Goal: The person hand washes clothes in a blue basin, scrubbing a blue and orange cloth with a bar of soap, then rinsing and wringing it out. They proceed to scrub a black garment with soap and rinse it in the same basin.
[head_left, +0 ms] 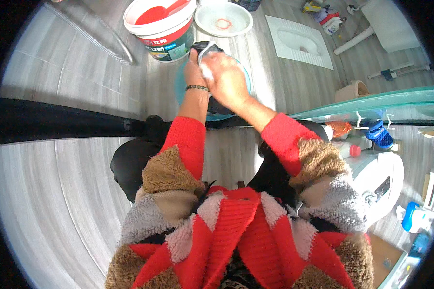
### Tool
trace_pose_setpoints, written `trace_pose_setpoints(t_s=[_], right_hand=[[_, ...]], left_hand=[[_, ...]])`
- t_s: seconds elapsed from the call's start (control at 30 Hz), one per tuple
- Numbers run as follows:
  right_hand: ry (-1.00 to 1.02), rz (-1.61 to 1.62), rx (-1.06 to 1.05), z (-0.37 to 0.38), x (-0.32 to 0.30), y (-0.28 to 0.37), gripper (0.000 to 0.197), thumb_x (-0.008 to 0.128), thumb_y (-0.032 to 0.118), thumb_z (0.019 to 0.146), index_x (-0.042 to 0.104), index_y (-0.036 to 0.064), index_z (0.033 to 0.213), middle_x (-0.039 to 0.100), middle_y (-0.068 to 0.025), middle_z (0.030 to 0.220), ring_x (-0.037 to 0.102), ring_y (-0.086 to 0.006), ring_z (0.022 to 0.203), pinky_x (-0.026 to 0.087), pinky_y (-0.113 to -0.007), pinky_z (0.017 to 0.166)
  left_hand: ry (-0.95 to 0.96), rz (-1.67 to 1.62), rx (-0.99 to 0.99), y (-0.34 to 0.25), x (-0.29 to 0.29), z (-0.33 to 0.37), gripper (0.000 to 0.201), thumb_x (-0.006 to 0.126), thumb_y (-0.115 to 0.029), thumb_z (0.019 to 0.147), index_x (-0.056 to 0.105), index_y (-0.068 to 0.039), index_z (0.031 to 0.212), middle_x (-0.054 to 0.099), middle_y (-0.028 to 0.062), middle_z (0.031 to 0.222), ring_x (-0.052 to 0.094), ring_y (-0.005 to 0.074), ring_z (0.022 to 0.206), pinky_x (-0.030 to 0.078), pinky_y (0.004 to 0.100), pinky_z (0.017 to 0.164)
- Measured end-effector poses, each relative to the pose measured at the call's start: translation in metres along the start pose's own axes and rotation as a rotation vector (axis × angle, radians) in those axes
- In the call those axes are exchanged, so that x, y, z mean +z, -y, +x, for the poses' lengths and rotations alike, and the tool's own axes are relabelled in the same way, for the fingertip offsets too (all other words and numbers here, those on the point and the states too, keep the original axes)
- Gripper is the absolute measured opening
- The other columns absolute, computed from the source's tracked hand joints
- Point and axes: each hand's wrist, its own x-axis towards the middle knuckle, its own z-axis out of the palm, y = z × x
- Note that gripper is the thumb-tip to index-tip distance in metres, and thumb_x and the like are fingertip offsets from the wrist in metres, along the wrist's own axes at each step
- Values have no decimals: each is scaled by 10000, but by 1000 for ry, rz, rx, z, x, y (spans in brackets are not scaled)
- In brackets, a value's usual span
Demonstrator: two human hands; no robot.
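Above a light blue basin, my left hand is closed around a black shoe with a white edge. A dark beaded bracelet circles that wrist. My right hand is pressed close against the shoe, fingers curled and smeared by motion. White foam or a white object shows by its fingers, and what it grips is hidden. Another dark item lies in the basin below my wrists, its kind unclear.
Beyond the basin stand a paint bucket holding a red scoop and a white washbowl. A squat toilet is set in the floor. To the right are a glass panel, bottles and blue slippers.
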Motion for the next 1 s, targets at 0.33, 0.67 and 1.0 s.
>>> trace_pose_setpoints(t_s=[0.33, 0.67, 1.0], right_hand=[[59, -86, 364, 62, -14, -60, 200, 592, 261, 819, 676, 138, 952, 660, -76, 901, 604, -343, 832, 478, -401, 748], [32, 724, 699, 22, -18, -28, 304, 663, 124, 781, 597, -13, 1044, 639, -74, 950, 590, -148, 850, 462, -280, 748], [-211, 1371, 873, 54, -41, -40, 325, 604, -45, 707, 634, -16, 1029, 646, -86, 855, 616, -181, 699, 490, -285, 631]], left_hand=[[156, 390, 284, 25, 31, -29, 357, 639, -278, 837, 616, 22, 1030, 616, 48, 965, 570, 134, 819, 450, 281, 739], [162, -39, 316, -12, 17, -6, 333, 602, -297, 870, 605, 4, 1010, 640, 87, 976, 638, 229, 843, 522, 350, 765], [325, 330, 129, 15, 4, -12, 433, 535, -361, 916, 497, -32, 1194, 567, 66, 1136, 549, 175, 1023, 447, 329, 882]])
